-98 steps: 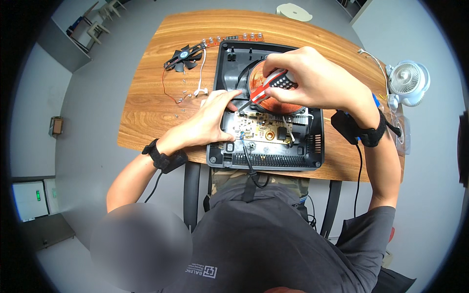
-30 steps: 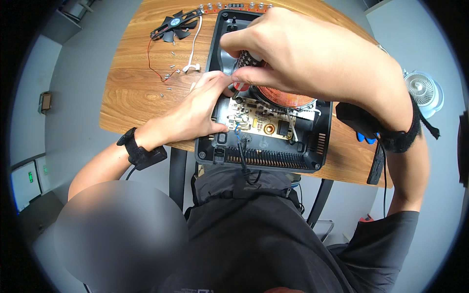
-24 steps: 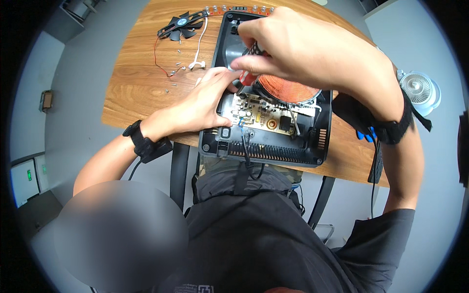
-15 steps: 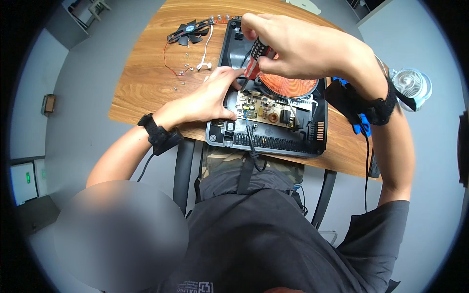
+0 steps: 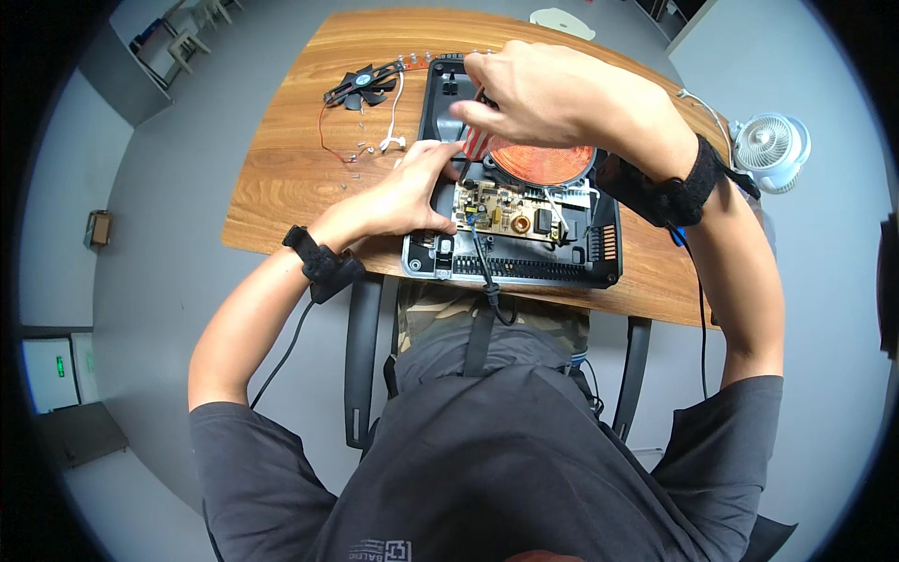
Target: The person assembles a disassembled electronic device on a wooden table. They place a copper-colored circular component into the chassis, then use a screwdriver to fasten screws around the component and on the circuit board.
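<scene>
From my remote station I see the right hand (image 5: 526, 94) curled closed round a screwdriver with a red-and-white handle (image 5: 477, 143), its dark shaft pointing down, slightly tilted. The left hand (image 5: 405, 199) is half spread, thumb and fingers well apart, gripping nothing fully; its thumb presses near the lower left corner of a tan, component-covered circuit board (image 5: 487, 201), fingertips just beside the shaft. The board lies inside a black plastic rectangular housing (image 5: 524, 273), below a flat round copper-coloured coil (image 5: 543, 164). I judge the step in hand to be driver work at the board's upper left corner; tip engagement and turning direction I cannot tell. The next move calls for an aligned shaft and a steady board. Farther out, on the brown wood-grain table (image 5: 281, 178), lie a black-bladed fan (image 5: 363, 81) and small silver screws (image 5: 361, 147).
</scene>
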`<state>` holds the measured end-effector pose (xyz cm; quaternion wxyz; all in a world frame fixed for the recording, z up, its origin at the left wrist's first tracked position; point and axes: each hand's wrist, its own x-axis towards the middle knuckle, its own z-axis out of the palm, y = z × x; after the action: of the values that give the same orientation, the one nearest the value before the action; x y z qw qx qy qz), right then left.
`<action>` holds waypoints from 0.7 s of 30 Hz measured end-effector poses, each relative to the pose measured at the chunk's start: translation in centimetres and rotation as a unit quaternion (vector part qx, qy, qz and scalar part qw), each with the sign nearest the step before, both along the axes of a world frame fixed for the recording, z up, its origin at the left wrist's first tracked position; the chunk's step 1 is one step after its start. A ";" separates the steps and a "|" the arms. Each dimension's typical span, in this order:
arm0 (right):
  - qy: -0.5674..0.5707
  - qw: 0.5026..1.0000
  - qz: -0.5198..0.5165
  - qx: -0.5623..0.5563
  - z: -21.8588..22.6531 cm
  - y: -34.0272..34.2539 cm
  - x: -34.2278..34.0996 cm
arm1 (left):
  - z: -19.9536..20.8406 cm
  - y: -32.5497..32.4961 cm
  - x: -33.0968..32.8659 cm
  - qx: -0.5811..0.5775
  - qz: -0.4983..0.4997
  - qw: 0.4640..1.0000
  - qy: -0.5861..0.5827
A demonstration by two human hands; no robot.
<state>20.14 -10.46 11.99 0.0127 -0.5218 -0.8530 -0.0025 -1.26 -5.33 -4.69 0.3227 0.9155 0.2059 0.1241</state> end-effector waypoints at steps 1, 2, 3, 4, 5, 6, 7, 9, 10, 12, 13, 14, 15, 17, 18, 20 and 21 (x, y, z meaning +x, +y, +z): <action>0.027 0.999 -0.010 -0.016 0.7 -0.5 -0.3 | 0.0 0.1 0.0 -0.002 0.000 1.000 0.008; 0.029 0.999 0.004 -0.021 0.8 -0.6 0.0 | -0.1 0.2 0.0 -0.002 -0.006 1.000 0.001; 0.032 0.999 0.018 -0.026 0.8 -0.6 0.5 | -0.4 0.3 0.0 -0.001 -0.011 1.000 -0.007; 0.034 0.998 0.032 -0.032 0.7 -0.6 0.8 | -0.6 0.4 0.1 -0.001 -0.017 1.000 -0.014; 0.038 0.998 0.037 -0.017 0.5 -0.5 0.9 | -0.4 0.4 0.2 -0.006 -0.017 1.000 -0.011; 0.030 0.999 0.038 -0.011 0.2 -0.3 0.9 | -0.3 0.4 0.3 -0.005 -0.017 1.000 -0.008; 0.022 0.999 0.038 -0.004 0.0 0.0 0.9 | -0.3 0.4 0.4 -0.005 -0.018 1.000 -0.006; 0.009 1.000 0.027 0.006 -0.1 0.1 0.5 | -0.3 0.4 0.2 -0.001 -0.015 1.000 -0.010; -0.011 1.000 0.022 0.011 0.0 -0.1 0.2 | -0.8 0.4 0.1 0.002 -0.011 1.000 -0.016; -0.050 0.998 0.009 0.023 0.4 -0.3 -0.5 | -0.7 0.5 0.1 0.004 -0.007 1.000 -0.013; -0.031 0.999 0.005 0.026 0.0 -0.2 -0.6 | -0.5 0.5 0.1 0.002 -0.005 1.000 -0.003; -0.014 0.999 -0.026 0.030 0.2 -0.9 -1.2 | -0.2 0.3 0.2 -0.001 -0.004 1.000 0.005; 0.007 0.997 -0.004 0.072 -0.7 -0.8 -0.9 | 0.4 0.0 0.2 -0.015 0.000 1.000 0.014; 0.040 0.995 0.042 0.082 -1.5 -0.5 -0.5 | 0.9 -0.2 0.3 -0.010 0.005 1.000 0.024; 0.052 0.995 0.064 0.051 -1.3 -0.2 -0.5 | 1.1 -0.3 0.3 -0.008 0.007 1.000 0.029; 0.063 0.994 0.086 0.015 -0.9 0.1 -0.8 | 1.3 -0.4 0.3 -0.015 0.012 0.999 0.032; 0.062 0.994 0.087 0.009 -0.8 0.1 -1.2 | 1.0 -0.1 0.2 -0.017 0.011 0.999 0.033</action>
<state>18.96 -10.36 11.22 0.0705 -0.4450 -0.8925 0.0232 -1.01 -5.47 -3.70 0.3298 0.9111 0.2286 0.0938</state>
